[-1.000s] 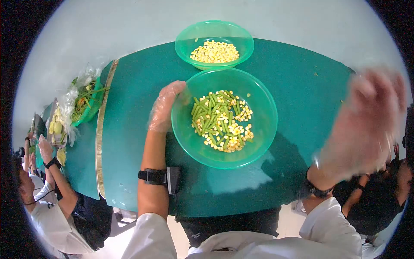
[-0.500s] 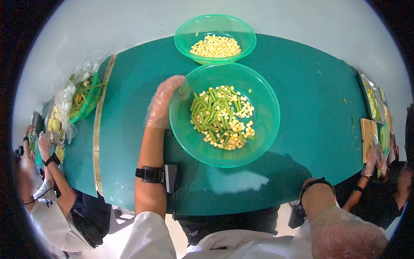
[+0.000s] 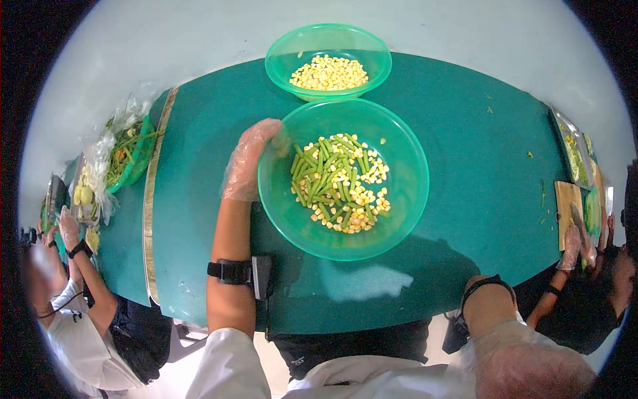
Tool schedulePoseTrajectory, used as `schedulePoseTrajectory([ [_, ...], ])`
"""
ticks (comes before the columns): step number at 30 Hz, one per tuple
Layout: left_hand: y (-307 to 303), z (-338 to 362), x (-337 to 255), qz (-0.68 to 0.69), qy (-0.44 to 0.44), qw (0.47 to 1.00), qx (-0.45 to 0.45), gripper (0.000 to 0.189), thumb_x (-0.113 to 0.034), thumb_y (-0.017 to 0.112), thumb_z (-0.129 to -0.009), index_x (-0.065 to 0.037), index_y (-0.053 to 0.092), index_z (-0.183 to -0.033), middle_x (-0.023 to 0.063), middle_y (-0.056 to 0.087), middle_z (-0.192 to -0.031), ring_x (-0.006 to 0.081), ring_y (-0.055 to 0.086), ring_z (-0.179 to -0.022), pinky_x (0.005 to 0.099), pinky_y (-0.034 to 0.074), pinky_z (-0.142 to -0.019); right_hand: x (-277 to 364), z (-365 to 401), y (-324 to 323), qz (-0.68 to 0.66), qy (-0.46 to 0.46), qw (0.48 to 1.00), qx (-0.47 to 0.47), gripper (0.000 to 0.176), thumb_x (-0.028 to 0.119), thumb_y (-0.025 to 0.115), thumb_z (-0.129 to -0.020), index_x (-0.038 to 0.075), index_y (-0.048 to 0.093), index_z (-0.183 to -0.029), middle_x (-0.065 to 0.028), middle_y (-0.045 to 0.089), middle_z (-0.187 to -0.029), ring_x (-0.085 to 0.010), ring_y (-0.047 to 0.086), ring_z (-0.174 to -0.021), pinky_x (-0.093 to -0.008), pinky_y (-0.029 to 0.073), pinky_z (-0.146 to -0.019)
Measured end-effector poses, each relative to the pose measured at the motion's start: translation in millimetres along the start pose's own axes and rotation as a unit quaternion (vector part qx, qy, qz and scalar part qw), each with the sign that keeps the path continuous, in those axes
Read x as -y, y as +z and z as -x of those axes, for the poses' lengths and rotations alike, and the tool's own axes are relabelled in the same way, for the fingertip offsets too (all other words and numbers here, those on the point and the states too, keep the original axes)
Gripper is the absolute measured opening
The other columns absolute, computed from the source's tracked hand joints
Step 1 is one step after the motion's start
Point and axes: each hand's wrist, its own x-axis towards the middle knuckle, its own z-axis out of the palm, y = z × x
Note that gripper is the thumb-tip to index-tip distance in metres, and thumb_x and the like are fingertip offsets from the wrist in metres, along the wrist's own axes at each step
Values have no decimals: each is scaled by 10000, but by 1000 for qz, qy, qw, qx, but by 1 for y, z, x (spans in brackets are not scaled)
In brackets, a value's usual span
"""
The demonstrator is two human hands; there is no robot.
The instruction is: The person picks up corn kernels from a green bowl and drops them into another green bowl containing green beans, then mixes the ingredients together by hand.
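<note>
A clear plastic glove covers my left hand [image 3: 250,159], whose fingers are closed over the left rim of a green translucent bowl [image 3: 279,219]. Inside lie cut green beans [image 3: 325,169] mixed with yellow corn kernels [image 3: 362,216]. Directly behind it, a second green bowl [image 3: 282,61] contains only corn kernels [image 3: 329,72]. My right hand [image 3: 541,369], also gloved, is raised close to the camera at the lower right, away from both bowls. Its fingers cannot be made out.
A green table [image 3: 485,173] spans the view, with a tan strip [image 3: 154,199] at left. Beyond it are a bowl of greens [image 3: 136,159] and a person's gloved hand [image 3: 68,229]. At right, another person's gloved hand [image 3: 570,247] works by a wooden cutting board [image 3: 566,206]. Green scraps dot the table.
The view has shifted very slightly. My left hand stays on the bowl's rim, and my right hand is still raised at the lower right.
</note>
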Motion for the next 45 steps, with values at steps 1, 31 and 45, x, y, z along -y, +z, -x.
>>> schedulePoseTrajectory([
  [1,-3,-3,2,3,-7,1000,19,381,-353,634,-897,-29,631,-1098,56,613,-1021,156,574,-926,304,484,-853,-1,1,2,-2,5,1000,0,276,185,495,-975,-62,544,-1090,-144,578,-1084,-245,536,-1094,-380,414,-995],
  [31,-7,-1,6,6,-5,1000,0,438,-350,655,-884,-9,623,-1156,90,622,-1078,179,604,-981,319,483,-910,-174,127,54,110,418,648,628,155,163,655,-829,20,654,-888,-200,642,-829,-377,628,-769,-419,512,-714],
  [45,-13,-2,8,-35,32,998,34,409,-323,601,-917,-7,627,-1175,128,585,-1248,199,578,-1096,326,454,-972,-140,156,83,171,434,567,679,126,58,566,-798,-19,663,-819,-258,661,-817,-418,669,-840,-483,543,-771],
])
